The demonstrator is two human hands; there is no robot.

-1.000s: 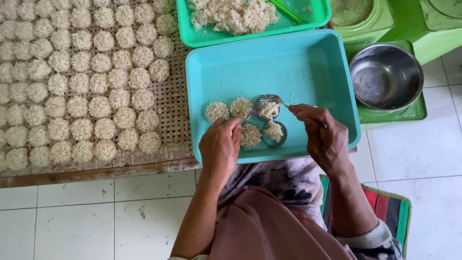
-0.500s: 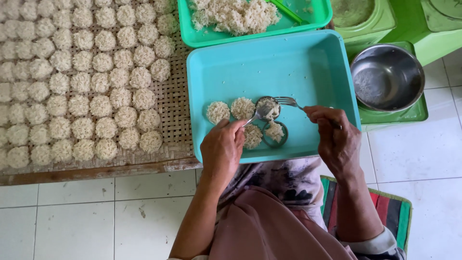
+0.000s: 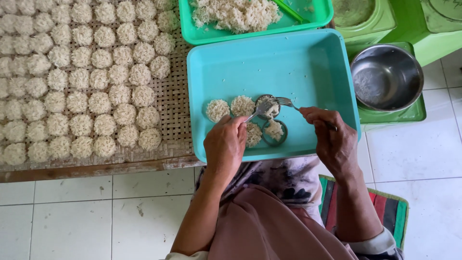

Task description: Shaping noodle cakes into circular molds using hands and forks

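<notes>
In the turquoise plastic tray (image 3: 308,58) that lies across the person's lap, two small round metal ring moulds (image 3: 267,106) sit side by side, each packed with pale shredded noodle-like strands. The left hand (image 3: 225,144) is curled shut around the handle of a spoon (image 3: 257,111) whose bowl rests at the rim of the farther ring. The right hand (image 3: 332,139) is closed round the handle of a metal fork (image 3: 287,101), its tines touching the filling in that same ring. Three finished discs (image 3: 217,110) lie just beside the rings on the tray floor.

These little cakes look light, soft and crumbly, loosely bound and likely sticky, so I judge they would break if pinched; lifting from beneath or by the stiff ring's wall seems safest. The rings themselves look thin, rigid and slick.

To the left, a woven bamboo mat (image 3: 175,103) carries rows of similar cakes (image 3: 101,79). Beyond the tray stands a green tray of loose strands (image 3: 236,14), and on the right a steel bowl (image 3: 387,77).
</notes>
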